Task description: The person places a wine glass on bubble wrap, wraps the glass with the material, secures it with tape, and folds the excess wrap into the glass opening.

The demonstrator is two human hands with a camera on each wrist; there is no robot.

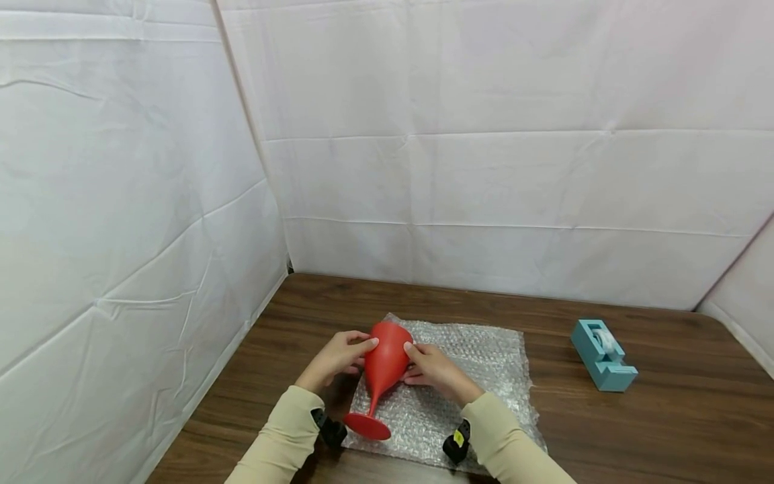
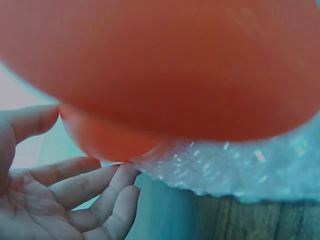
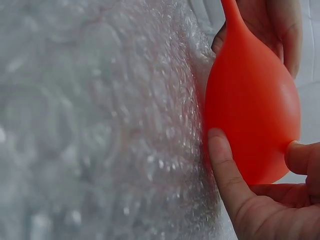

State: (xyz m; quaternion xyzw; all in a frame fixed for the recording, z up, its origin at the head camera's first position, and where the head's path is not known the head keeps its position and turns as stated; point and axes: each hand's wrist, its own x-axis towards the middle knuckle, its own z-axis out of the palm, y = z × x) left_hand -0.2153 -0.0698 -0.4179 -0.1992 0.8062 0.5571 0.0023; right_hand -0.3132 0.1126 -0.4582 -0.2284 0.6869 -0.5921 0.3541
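Observation:
A red plastic-looking wine goblet (image 1: 385,363) lies on its side over a sheet of bubble wrap (image 1: 478,376), its foot toward the person and its rim pointing away. My left hand (image 1: 335,359) grips the bowl from the left, thumb on top near the rim. From the other side my right hand (image 1: 440,371) holds the bowl with its thumb and fingers. The foot fills most of the left wrist view, where the left fingertips (image 2: 127,172) reach under the bowl. In the right wrist view the bowl (image 3: 255,100) rests close against the wrap.
A light blue tape dispenser (image 1: 605,356) with a roll of clear tape stands on the dark wooden table (image 1: 677,403) to the right. White cloth walls (image 1: 496,181) enclose the table at the back and both sides.

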